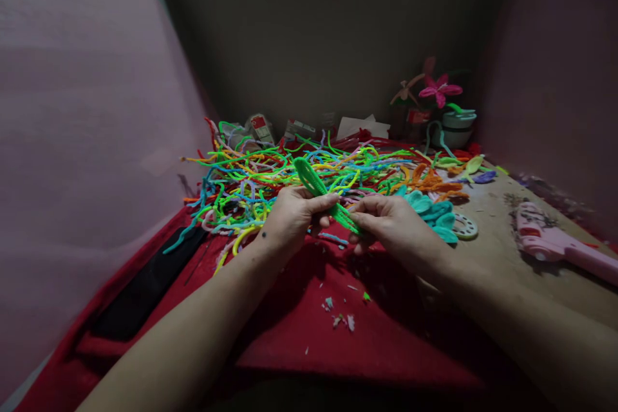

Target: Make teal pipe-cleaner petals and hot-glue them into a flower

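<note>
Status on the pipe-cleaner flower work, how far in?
Done: a pink flower stands at the back, and teal petals and orange pieces lie finished on the right. In hand: the left hand and right hand both pinch a green looped piece. Left: a big pile of loose pipe cleaners sits unused, so likely early to midway.

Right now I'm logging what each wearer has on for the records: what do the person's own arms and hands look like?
Both forearms are bare, with no sleeves in view. The left hand and right hand wear no gloves, and no rings, watch or bracelet can be seen. A small dark dot marks the left wrist. The dim light hides finer detail on the fingers.
</note>
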`<state>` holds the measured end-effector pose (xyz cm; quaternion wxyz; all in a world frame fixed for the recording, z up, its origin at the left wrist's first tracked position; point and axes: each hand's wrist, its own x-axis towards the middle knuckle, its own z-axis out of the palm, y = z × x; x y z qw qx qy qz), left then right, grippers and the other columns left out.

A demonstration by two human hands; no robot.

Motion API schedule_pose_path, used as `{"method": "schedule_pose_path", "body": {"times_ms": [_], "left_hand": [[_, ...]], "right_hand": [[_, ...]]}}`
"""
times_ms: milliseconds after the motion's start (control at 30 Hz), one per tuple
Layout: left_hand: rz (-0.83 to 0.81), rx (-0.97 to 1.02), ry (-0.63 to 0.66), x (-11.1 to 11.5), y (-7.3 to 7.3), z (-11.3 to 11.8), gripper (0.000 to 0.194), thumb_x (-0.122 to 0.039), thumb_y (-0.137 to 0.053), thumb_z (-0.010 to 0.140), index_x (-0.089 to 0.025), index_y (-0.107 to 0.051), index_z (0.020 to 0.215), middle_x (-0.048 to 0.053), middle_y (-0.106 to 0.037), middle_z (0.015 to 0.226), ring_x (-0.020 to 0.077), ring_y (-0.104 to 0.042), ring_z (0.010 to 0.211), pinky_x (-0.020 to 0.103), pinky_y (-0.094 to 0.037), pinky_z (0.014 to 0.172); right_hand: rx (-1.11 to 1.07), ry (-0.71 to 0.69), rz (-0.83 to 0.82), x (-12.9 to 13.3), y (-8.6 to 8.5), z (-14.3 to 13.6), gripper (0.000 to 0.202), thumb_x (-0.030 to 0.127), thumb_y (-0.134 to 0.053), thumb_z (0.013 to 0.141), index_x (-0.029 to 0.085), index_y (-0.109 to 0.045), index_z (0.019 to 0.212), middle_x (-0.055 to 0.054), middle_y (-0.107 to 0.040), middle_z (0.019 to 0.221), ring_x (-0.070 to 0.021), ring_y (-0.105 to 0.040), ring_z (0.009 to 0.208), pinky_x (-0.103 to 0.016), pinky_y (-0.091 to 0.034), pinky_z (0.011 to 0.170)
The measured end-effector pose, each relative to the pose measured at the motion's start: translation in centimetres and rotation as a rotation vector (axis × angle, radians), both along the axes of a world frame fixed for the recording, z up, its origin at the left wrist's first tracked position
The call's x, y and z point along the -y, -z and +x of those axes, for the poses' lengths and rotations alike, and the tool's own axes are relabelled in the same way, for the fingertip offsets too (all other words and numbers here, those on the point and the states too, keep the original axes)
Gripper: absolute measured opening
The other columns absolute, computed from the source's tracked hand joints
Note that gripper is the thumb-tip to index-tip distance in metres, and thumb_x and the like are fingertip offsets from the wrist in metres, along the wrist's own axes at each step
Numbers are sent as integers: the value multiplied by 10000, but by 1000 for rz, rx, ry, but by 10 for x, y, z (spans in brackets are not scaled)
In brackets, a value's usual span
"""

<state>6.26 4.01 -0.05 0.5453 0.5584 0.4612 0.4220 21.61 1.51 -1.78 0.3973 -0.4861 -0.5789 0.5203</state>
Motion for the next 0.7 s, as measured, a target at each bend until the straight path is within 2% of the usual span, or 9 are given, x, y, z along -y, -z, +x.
{"method": "schedule_pose_path", "body": {"times_ms": [100, 200, 300, 400, 533, 600, 700], "left_hand": [[-30, 13, 31, -2, -1, -2, 220, -297, -665, 649, -112, -565, 582, -18, -506, 424, 54, -414, 356, 181, -279, 368], [-71, 48, 65, -5, 2, -3, 233, -316, -686, 627, -117, -569, 605, -31, -488, 424, 48, -391, 346, 180, -260, 363], [-68, 57, 69, -6, 6, -2, 241, -304, -714, 593, -108, -574, 598, -24, -503, 462, 48, -408, 373, 181, -272, 375], [-37, 38, 93, -3, 8, 0, 222, -288, -710, 595, -96, -602, 623, -10, -522, 507, 57, -429, 410, 191, -287, 395], [-68, 33, 92, 1, 12, 4, 215, -293, -691, 615, -99, -597, 631, -17, -500, 498, 45, -390, 394, 197, -245, 390], [-86, 45, 90, 2, 15, 6, 218, -297, -683, 626, -107, -578, 615, -27, -471, 479, 39, -365, 380, 198, -223, 383], [-93, 69, 90, 1, 16, 7, 234, -302, -691, 621, -116, -551, 600, -45, -427, 455, 32, -332, 363, 199, -202, 372]], "right_hand": [[19, -44, 90, -3, -2, 5, 210, 302, -496, 751, 140, -558, 631, 18, -510, 535, -86, -458, 454, -220, -373, 477], [174, -100, 220, -5, -4, 9, 323, 353, -472, 772, 139, -523, 535, 39, -399, 491, -65, -328, 459, -215, -286, 465], [259, -139, 250, -4, -7, 10, 372, 384, -457, 783, 142, -511, 506, 49, -345, 467, -63, -271, 453, -225, -230, 456], [160, -131, 180, -2, -6, 8, 341, 399, -497, 761, 134, -585, 565, 42, -437, 486, -68, -338, 458, -223, -259, 473], [-125, -165, -45, -1, 1, 3, 263, 362, -615, 676, 106, -658, 637, -22, -612, 587, -106, -502, 523, -239, -370, 550], [-217, -140, -139, -1, 5, 1, 252, 342, -649, 643, 92, -663, 621, -43, -627, 559, -106, -512, 487, -247, -390, 541], [-273, -102, -165, -1, 7, -1, 223, 306, -663, 624, 88, -657, 577, -52, -628, 511, -101, -512, 452, -240, -390, 516]]}}
